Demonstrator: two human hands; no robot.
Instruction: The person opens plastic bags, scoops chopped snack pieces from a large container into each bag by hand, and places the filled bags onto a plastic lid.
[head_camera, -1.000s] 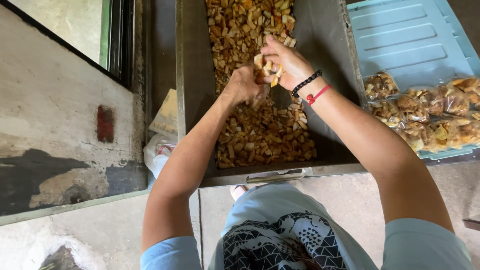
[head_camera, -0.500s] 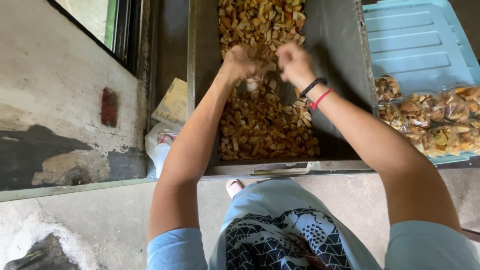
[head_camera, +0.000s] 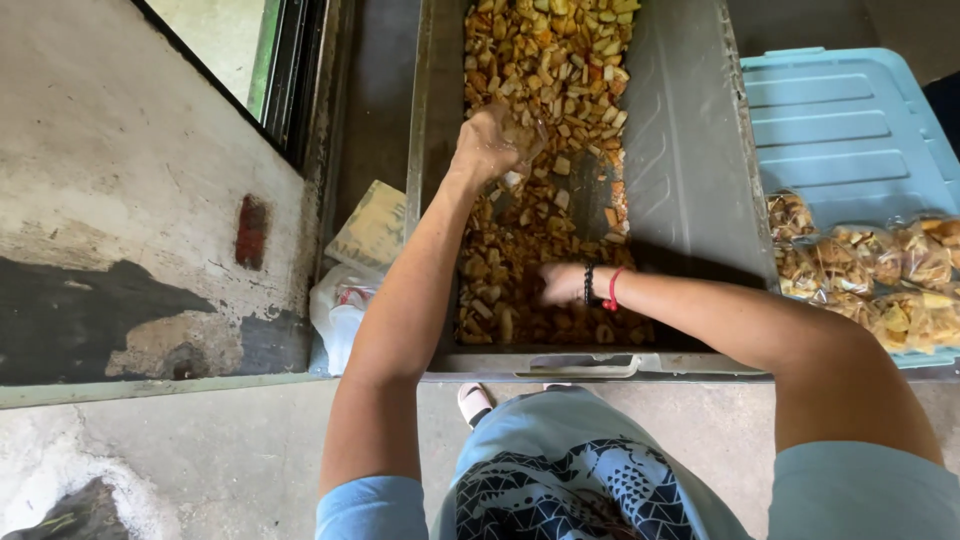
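Scooping w/ both hands in the metal tray (head_camera: 690, 190): left hand (head_camera: 487, 148) closed on chips (head_camera: 545, 100), right hand (head_camera: 560, 284) open, resting on them. We judge chips light, brittle; cup loosely from below.

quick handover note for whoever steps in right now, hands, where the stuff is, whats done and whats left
Left hand: closed on a handful of fried chips, mid-tray.
Right hand: down in the chips at the near end; grip not visible.
Metal tray: chips along its left side, right side bare.
Filled clear bags: lying on the blue bin lid, to the right.
Done: several bags filled.
Left: most chips loose in the tray.
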